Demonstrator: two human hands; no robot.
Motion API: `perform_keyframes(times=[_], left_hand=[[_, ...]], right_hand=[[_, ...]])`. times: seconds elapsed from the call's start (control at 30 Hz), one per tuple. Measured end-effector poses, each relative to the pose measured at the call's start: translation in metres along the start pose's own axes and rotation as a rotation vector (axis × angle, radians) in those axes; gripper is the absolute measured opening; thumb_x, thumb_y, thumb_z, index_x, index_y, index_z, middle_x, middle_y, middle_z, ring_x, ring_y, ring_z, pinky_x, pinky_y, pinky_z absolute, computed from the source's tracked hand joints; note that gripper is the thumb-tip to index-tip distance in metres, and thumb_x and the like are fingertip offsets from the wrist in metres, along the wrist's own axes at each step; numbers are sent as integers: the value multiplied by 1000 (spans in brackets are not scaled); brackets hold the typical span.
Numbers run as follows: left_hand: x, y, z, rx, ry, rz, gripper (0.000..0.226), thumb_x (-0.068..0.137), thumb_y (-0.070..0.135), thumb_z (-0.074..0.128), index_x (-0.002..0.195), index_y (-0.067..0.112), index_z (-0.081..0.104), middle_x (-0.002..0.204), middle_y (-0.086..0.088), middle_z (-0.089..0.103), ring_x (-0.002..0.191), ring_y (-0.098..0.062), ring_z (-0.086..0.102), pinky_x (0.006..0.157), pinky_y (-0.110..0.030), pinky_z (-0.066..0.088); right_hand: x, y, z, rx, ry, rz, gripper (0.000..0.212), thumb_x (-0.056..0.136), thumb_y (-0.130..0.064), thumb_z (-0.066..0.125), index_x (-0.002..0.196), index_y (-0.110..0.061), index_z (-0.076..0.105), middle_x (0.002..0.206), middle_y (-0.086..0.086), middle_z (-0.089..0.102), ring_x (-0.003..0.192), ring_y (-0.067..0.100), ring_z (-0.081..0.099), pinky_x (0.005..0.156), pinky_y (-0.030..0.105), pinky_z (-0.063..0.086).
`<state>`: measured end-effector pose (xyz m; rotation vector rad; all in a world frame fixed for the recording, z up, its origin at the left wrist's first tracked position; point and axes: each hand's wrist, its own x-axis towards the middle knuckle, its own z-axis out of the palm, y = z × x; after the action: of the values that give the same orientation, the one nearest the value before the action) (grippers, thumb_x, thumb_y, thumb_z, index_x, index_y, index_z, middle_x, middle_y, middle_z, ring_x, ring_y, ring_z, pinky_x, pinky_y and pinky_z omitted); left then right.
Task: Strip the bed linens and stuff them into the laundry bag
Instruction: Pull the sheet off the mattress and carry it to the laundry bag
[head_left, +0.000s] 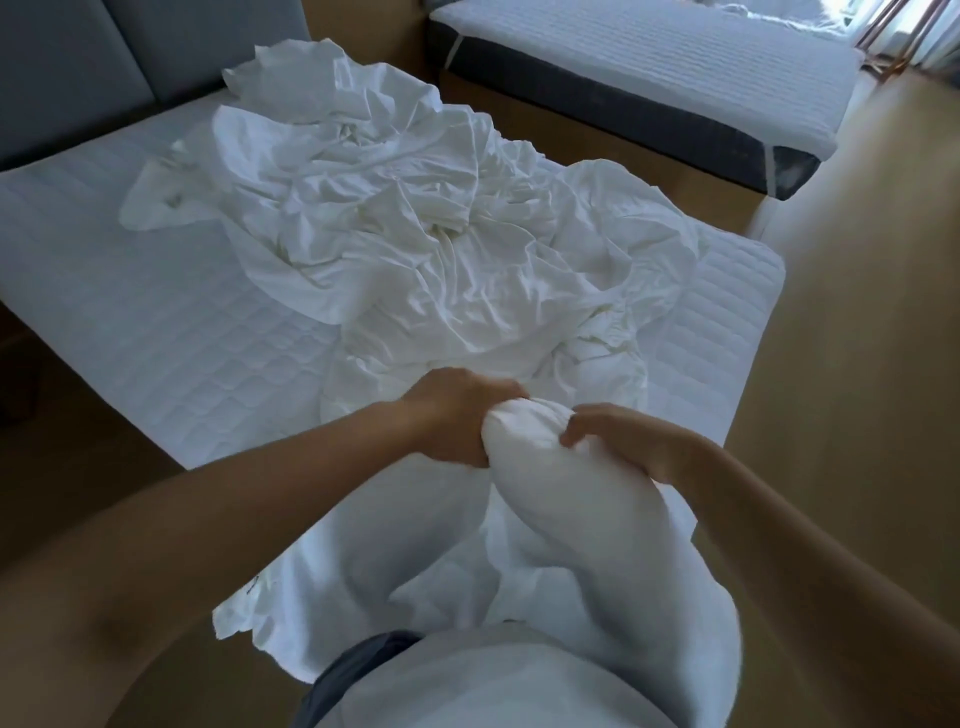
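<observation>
Mattress (156, 322) is bare to its quilted pad. The crumpled linens (415, 234) are heaped mid-bed, one pile ready for bagging. Nearer us a pillow (550, 499) is braced end-up against the body. Left hand (452, 415) and right hand (628, 441) each clench cloth at its top end, to strip it, we judge, though blur hides any seam. No laundry bag in view.

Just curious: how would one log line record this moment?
left hand: grips pillow end | right hand: grips pillow | sheets: heaped on mattress
</observation>
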<state>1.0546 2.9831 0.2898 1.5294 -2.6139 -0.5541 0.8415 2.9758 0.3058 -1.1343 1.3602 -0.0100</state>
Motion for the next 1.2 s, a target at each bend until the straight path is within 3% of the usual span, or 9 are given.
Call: perform_keyframes(times=[0.17,0.3,0.43,0.63,0.77,0.93,1.0,1.1,1.2], left_hand=[[26,-15,-32,-181,-316,-267,37,42,26,74,78,27,62,82,4,67,81,-20,64,66,-30,50],[27,-10,-58,-374,-448,-252,42,40,23,69,82,20,70,78,3,70,75,-18,67,64,-28,51],[16,-14,-65,-543,-428,-338,58,52,27,76,108,23,67,102,2,71,97,-21,67,83,-32,55],[-37,-4,-9,209,352,-105,116,51,75,64,147,23,25,143,-15,42,127,-36,45,100,-49,37],[-30,-9,-6,8,170,-142,120,54,53,80,147,35,7,132,-6,53,112,-28,56,89,-39,47],[-13,-13,-11,-90,-111,-229,69,62,31,80,123,28,50,105,4,65,94,-21,60,74,-29,46],[-12,-26,-8,-246,-208,-284,54,55,22,83,106,21,62,97,2,66,92,-20,61,76,-30,48],[-12,-38,-7,-466,-328,-357,57,40,25,77,95,17,69,92,-1,71,89,-20,66,77,-33,53],[-7,-39,-21,-612,-353,-362,58,29,30,74,86,16,71,82,2,72,81,-19,69,73,-33,56]], right_hand=[[-2,-9,46,-843,368,-387,131,58,-61,79,151,-24,-6,151,8,23,136,29,26,111,45,27],[8,-14,61,-719,643,-626,84,67,-39,76,140,-20,37,124,5,56,112,28,54,88,35,39],[7,-40,44,-533,475,-470,42,56,-23,78,96,-20,65,85,1,67,85,25,63,69,33,48],[11,-55,1,-37,146,-339,40,34,-10,71,74,-9,70,75,16,67,71,34,65,67,42,56],[14,-55,-4,-156,-81,-243,44,23,-24,70,67,-16,76,71,10,71,64,25,68,62,27,53],[12,-44,8,-141,-172,-67,74,48,-25,78,119,-10,62,111,13,67,98,27,64,95,39,49],[13,-34,18,-440,8,-171,103,61,-39,84,147,-21,29,139,9,46,122,24,47,107,40,37],[8,-5,48,-1028,268,-327,138,54,-65,78,147,-35,-19,157,6,6,142,31,13,113,52,20],[19,18,63,-980,471,-542,124,59,-62,75,151,-29,-1,150,11,21,134,34,32,103,47,35]])
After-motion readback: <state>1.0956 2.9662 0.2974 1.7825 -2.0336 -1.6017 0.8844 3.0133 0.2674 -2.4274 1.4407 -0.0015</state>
